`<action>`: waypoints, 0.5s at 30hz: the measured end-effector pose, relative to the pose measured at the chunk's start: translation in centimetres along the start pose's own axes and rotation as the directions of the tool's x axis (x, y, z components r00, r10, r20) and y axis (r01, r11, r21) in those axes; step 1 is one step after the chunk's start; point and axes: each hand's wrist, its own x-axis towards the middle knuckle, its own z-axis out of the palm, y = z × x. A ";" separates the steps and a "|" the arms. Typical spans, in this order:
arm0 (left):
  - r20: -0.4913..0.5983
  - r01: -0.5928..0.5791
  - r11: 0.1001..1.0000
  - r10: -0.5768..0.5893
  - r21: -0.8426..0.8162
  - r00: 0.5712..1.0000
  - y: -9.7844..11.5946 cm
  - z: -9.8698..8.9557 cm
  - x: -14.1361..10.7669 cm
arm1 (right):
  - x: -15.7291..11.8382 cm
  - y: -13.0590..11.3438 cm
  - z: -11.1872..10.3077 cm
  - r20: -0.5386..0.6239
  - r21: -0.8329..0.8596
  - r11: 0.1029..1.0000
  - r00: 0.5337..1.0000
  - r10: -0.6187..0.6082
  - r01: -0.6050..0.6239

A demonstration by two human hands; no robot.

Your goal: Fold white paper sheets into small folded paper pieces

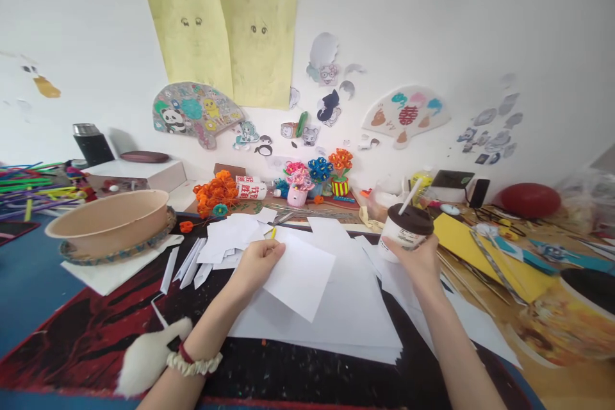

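Note:
My left hand (pixel 259 262) is closed, pinching a square sheet of white paper (pixel 305 278) at its upper left corner. A thin yellow stick-like thing (pixel 273 232) pokes out above those fingers; whether it is also gripped I cannot tell. Under the square lie larger white sheets (pixel 360 320). My right hand (pixel 417 262) is wrapped round a white drink cup (pixel 398 240) with a dark lid and a straw (pixel 410 195). The cup stands upright, its base near the white sheets. Left of my left hand are a pile of paper pieces (pixel 230 234) and several folded strips (pixel 189 262).
At left stands a beige oval basin (pixel 110 224). A white fluffy object (pixel 148 359) lies beside my left forearm. Orange craft flowers (pixel 218 195) and small flower pots (pixel 298 195) line the back. Yellow sheets (pixel 480 250) and a patterned bucket (pixel 567 320) are at right.

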 end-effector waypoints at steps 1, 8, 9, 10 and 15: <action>0.014 0.010 1.000 -0.010 -0.003 1.000 0.0 0.0 0.0 | 0.3 -0.3 0.5 -0.025 -0.036 0.998 0.998 0.053 -0.054; 0.028 0.041 0.999 -0.041 -0.001 0.999 0.1 -0.1 0.1 | 0.0 -2.4 0.9 -0.155 -0.046 0.996 0.985 0.073 -0.081; 0.025 0.040 0.999 -0.040 -0.011 0.999 0.1 -0.1 0.1 | -0.3 -2.9 0.6 -0.155 -0.069 0.995 0.987 0.054 -0.065; 0.019 0.039 0.999 -0.039 -0.024 0.999 0.1 -0.2 0.1 | -0.5 -3.4 0.2 -0.147 -0.076 0.996 0.989 0.031 -0.042; -0.024 0.038 0.998 -0.039 -0.056 0.999 -0.2 -0.5 0.3 | -2.6 -6.9 -2.3 -0.212 -0.015 0.995 0.972 -0.104 0.103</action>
